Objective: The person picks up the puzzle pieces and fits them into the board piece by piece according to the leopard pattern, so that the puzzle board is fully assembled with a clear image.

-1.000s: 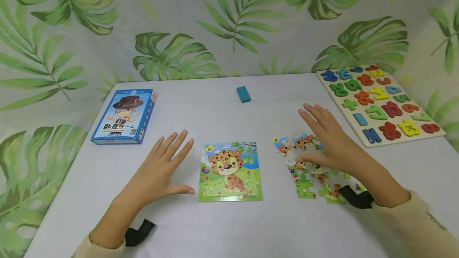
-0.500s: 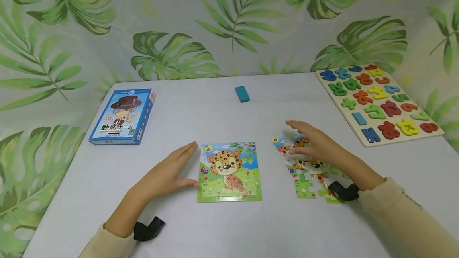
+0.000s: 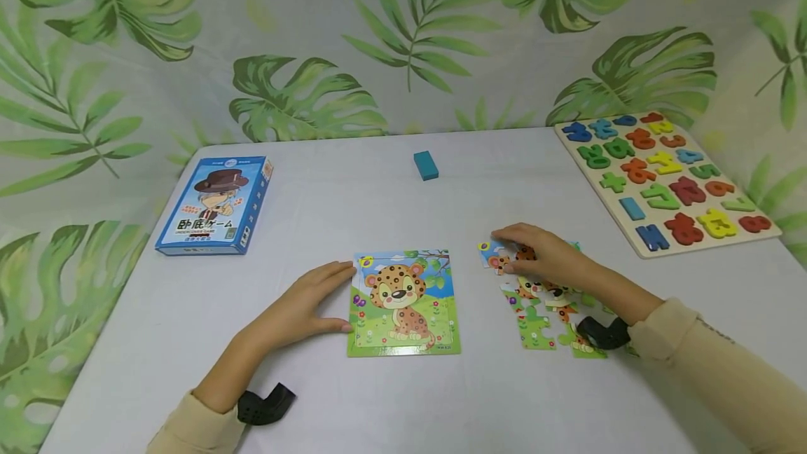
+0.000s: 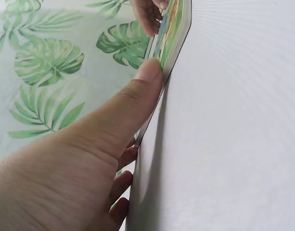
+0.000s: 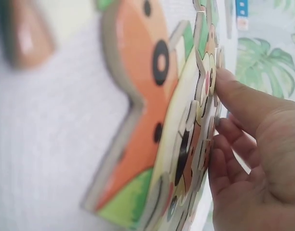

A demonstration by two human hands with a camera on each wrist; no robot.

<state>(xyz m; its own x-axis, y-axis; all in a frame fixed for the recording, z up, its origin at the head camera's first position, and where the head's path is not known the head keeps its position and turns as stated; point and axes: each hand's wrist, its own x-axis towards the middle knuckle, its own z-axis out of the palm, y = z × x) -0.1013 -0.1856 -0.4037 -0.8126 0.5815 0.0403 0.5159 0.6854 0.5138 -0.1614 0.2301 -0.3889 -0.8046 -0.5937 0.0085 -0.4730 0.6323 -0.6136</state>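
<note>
My left hand [image 3: 299, 307] lies along the left edge of a square leopard picture puzzle board [image 3: 405, 303], fingers nearly straight. In the left wrist view its thumb [image 4: 123, 108] touches the edge of the board. To the right, loose jigsaw pieces [image 3: 536, 331] with leopard, grass and sky parts lie in a rough square. My right hand [image 3: 545, 254] is over their upper part and holds a blue corner puzzle piece [image 3: 487, 256] between index finger and thumb. Close up in the right wrist view, the thumb [image 5: 239, 98] presses the pieces and the other fingers are curled; the palm hides several pieces.
A blue card game box [image 3: 214, 205] lies at the back left. Near the back middle is a small teal block [image 3: 426, 165]. A wooden board with colourful number shapes [image 3: 668, 184] lies at the back right. A leaf-print cloth [image 3: 315, 19] hangs behind the white table.
My left hand has moved right to the leopard board, its spread fingers coming together. My right hand has come down and left onto the loose pieces, fingers closing round the corner puzzle piece.
</note>
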